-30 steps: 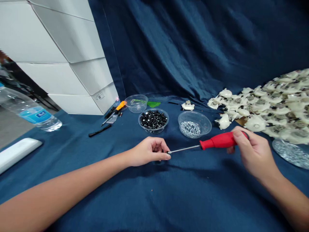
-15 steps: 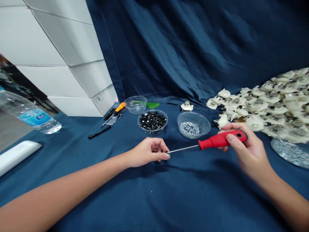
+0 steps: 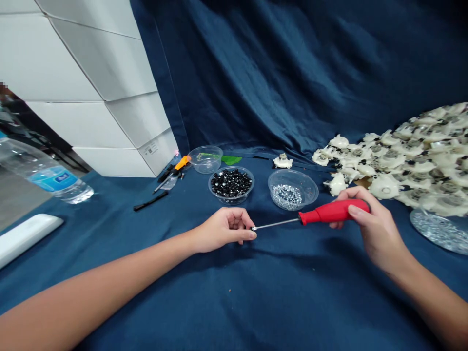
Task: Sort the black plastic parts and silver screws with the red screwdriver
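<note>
On my feed, R hand (image 3: pixel 376 229) grips the red screwdriver (image 3: pixel 332 212) over the blue surface (image 3: pixel 278 302), long axis running crosswise in my view, tip pointing L. L hand (image 3: pixel 224 230) pinches a small dark part (image 3: pixel 252 228) at the tip, btwn thumb & fingers.

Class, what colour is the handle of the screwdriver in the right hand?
Red; the screwdriver handle shows in the head view.
</note>
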A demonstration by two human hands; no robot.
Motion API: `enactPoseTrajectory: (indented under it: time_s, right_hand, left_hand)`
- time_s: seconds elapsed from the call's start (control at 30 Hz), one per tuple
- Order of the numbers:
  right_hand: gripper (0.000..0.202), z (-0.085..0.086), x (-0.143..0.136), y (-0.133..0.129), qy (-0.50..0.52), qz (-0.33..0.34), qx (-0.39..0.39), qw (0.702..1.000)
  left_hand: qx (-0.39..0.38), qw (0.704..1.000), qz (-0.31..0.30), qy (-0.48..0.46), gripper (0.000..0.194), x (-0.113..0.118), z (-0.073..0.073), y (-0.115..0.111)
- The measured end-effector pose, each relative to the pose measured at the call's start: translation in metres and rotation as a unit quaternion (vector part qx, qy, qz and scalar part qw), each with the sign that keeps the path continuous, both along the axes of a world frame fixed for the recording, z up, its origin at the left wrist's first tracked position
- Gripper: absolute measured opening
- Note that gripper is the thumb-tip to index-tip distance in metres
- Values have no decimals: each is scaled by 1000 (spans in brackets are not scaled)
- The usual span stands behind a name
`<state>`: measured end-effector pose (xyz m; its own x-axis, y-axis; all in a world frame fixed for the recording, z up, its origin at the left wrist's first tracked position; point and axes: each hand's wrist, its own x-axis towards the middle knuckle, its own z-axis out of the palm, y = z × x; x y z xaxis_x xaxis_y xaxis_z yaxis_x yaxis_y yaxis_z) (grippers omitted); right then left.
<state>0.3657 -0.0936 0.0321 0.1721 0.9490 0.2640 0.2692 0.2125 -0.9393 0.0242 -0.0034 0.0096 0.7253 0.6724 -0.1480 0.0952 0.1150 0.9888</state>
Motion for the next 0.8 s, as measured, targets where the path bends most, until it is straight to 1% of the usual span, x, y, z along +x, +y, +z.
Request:
enactPoseTrajectory:
  time_s: [0.03,0.07,0.1,0.13,0.17,0.2,0.23,0.27,0.33,0.37,0.43,0.5,0.53,0.6,0.67,0.7,0.73,0.77,0.8]
  right_hand:
    - [31,-1,-1,0,57,21,16,998]
    - [33,-1,-1,0,86,32,25,995]
    - [32,-1,-1,-1,69,24,29,997]
    - [29,-1,0,-2,27,-10,33,999]
    - [30,-1,1,-3,-29,-45,23,998]
    - [38,-1,3,-3,-84,-71,1,994]
    - [43,-2,5,-2,-114,-76,-20,990]
    - [42,-3,7,-1,-122,-74,-23,990]
    - [32,-7,9,2,-92,-60,4,994]
    - [33,-8,8,3,-51,-47,33,997]
    - [35,-8,6,4,-18,-28,61,998]
    - [33,-5,4,2,-65,-56,50,995]
    - [37,-3,3,1,-96,-71,24,993]
    - [43,0,2,1,-129,-78,-22,988]
    - [38,-2,4,3,-121,-69,-21,990]
    - [33,-4,5,5,-102,-60,0,993]
    - [31,-6,7,6,-66,-40,22,997]
    - [34,-8,9,7,-31,-14,35,999]
    - [35,-9,10,8,-22,-6,37,999]
  left_hand:
    - [0,1000,0,-2,31,0,0,0]
    - [0,1000,-2,-2,31,0,0,0]
    - [-1,1000,-4,-2,31,0,0,0]
    - [-2,1000,-7,0,30,0,0,0]
    - [-2,1000,-9,1,30,0,0,0]
    - [-1,1000,-10,3,30,0,-1,-1]
    - [-1,1000,-10,5,30,0,-1,-1]
    - [0,1000,-8,7,31,0,-1,-1]
    - [2,1000,0,10,31,0,-1,-1]
    - [3,1000,4,11,32,0,-1,0]
    - [3,1000,7,12,33,0,0,0]
    - [3,1000,5,11,33,0,0,0]
    - [3,1000,2,11,33,0,0,0]
    - [2,1000,1,10,34,0,1,-1]
    - [3,1000,4,9,34,0,1,0]
    - [4,1000,8,8,35,0,1,0]
    - [3,1000,10,7,35,0,0,0]
    - [3,1000,11,6,35,0,0,0]
    - [1,1000,10,6,35,0,0,0]
